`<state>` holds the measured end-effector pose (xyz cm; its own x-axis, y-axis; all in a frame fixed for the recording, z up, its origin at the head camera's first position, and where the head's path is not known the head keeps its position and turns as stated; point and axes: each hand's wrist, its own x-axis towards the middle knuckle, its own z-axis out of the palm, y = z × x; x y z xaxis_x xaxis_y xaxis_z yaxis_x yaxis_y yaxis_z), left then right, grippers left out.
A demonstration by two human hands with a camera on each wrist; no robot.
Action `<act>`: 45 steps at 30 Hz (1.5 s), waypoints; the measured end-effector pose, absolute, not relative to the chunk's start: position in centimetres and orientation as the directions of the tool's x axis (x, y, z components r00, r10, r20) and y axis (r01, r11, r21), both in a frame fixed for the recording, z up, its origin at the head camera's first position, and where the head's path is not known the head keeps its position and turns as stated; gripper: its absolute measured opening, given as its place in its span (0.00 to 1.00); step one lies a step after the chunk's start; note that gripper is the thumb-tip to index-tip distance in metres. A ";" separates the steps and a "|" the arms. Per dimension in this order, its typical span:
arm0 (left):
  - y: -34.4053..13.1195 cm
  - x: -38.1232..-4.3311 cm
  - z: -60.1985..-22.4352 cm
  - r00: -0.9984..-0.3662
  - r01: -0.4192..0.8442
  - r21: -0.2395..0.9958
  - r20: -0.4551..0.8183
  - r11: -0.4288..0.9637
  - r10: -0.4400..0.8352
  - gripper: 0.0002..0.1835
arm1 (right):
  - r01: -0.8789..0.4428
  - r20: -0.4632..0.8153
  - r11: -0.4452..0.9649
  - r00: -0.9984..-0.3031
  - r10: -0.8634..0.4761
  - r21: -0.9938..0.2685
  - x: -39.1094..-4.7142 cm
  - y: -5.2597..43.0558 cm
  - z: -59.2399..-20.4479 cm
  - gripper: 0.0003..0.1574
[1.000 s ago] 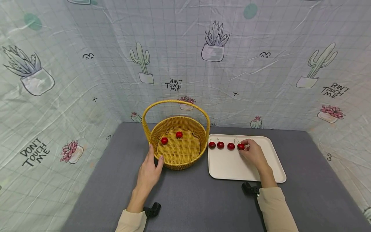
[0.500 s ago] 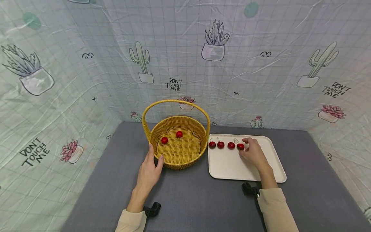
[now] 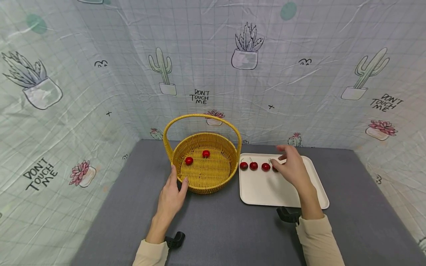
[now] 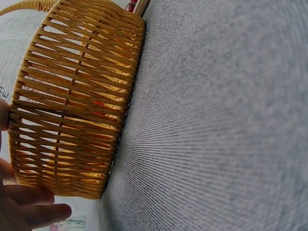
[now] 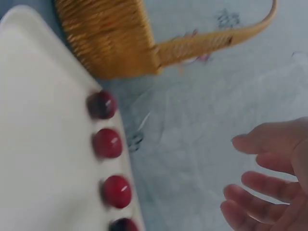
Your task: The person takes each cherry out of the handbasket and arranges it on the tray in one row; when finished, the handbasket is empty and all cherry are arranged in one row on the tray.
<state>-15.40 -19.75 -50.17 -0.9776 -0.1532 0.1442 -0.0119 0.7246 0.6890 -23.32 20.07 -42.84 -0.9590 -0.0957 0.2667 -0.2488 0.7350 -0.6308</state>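
Viewing the station from the head camera, we take the yellow wicker basket (image 3: pixel 209 188) as the reference for all positions. We find it upright on the gray table (image 3: pixel 226 236), its arched handle (image 3: pixel 201 115) standing above the bowl. Inside the basket, we count two red cherries (image 3: pixel 189 161) on the woven floor, set apart from each other: one toward the left wall, the other nearer the middle and slightly farther back.

At the basket's near left side, we locate the left hand (image 3: pixel 170 201). Its fingers are extended and relaxed, with the thumb spread from the index finger, and they touch the outer wall and rim.

Just to the right of the basket, we identify the cream tray (image 3: pixel 259 192), lying flat. Along its far side, leading away from the basket, we note four dark red cherries (image 3: pixel 253 166) in a row; the one farthest from the basket is partly covered by the right hand (image 3: pixel 293 169). We see this hand above the tray, its thumb and index finger parted and its fingers loosely bent, gripping nothing.

Behind the basket, we see a pale printed cloth (image 3: pixel 206 66). Nearer the wearer than the basket, we note beige sleeves (image 3: pixel 151 253) and black wrist mounts (image 3: pixel 175 241).
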 end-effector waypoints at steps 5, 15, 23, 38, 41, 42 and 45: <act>-19.8 -15.4 -50.2 -0.979 -0.012 0.691 0.138 0.723 -0.148 0.44 | -0.318 0.327 0.697 -0.937 -0.126 -0.642 -22.3 18.7 -41.0 0.29; -19.7 -15.4 -50.1 -0.978 -0.016 0.687 0.140 0.727 -0.153 0.43 | -0.481 0.416 0.582 -0.874 -0.253 -0.656 -21.2 15.7 -39.1 0.24; -19.8 -15.4 -50.1 -0.978 -0.014 0.691 0.140 0.723 -0.154 0.43 | -0.574 0.423 0.508 -0.818 -0.391 -0.642 -21.0 12.4 -38.6 0.22; -19.8 -15.5 -50.1 -0.976 -0.014 0.684 0.149 0.730 -0.159 0.43 | -0.594 0.302 0.461 -0.771 -0.561 -0.660 -24.0 5.7 -39.5 0.21; -19.9 -15.5 -50.1 -0.976 -0.008 0.680 0.154 0.733 -0.153 0.43 | -0.576 0.264 0.477 -0.777 -0.571 -0.664 -24.7 4.6 -39.8 0.21; -19.9 -15.5 -50.1 -0.976 -0.007 0.680 0.154 0.734 -0.151 0.43 | -0.570 0.252 0.484 -0.780 -0.573 -0.664 -25.0 4.3 -40.0 0.21; -19.9 -15.5 -50.1 -0.977 -0.003 0.681 0.155 0.732 -0.149 0.43 | -0.557 0.220 0.499 -0.784 -0.581 -0.664 -26.0 3.6 -40.7 0.22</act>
<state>-15.49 -19.88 -50.10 -0.9766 -0.1490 0.1552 -0.0034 0.7319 0.6814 -26.00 3.62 -40.67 -0.7837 -0.5808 0.2204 -0.5567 0.4992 -0.6640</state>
